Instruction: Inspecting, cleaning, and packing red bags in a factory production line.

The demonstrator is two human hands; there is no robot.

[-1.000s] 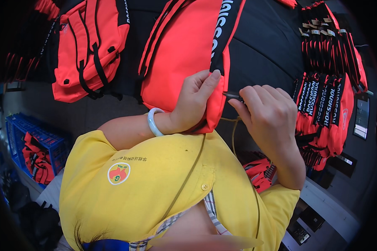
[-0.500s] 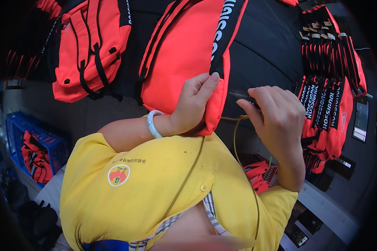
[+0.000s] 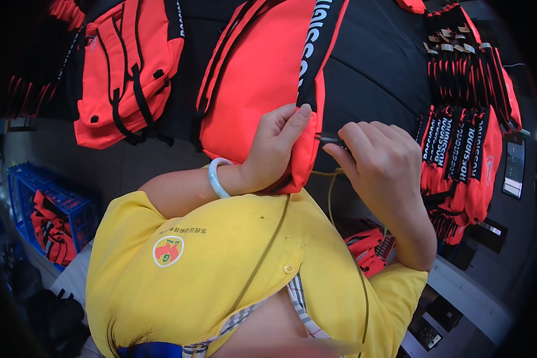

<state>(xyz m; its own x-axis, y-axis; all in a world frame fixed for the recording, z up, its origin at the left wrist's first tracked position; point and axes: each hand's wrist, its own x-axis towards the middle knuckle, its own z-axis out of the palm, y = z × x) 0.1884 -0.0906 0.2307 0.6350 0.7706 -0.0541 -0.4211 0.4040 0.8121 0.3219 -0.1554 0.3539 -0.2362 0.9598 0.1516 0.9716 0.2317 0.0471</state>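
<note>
Orange fabric fills my view: my left hand (image 3: 274, 149) presses flat on the lower corner of the orange bag (image 3: 256, 89) lying on the black counter (image 3: 376, 77), fingers closed over its edge beside the black strap (image 3: 316, 48); my right hand (image 3: 382, 167) has drawn a little further right of the bag than half a second ago, fingers pinched together on a small dark tool (image 3: 328, 140), a thin cord (image 3: 331, 179) hanging just below it; the left hand has stayed put; far to the left of that hand a blue crate (image 3: 24, 185) holds more orange pieces (image 3: 51, 230); right of my right hand lies a stack of orange bags (image 3: 465, 149).
</note>
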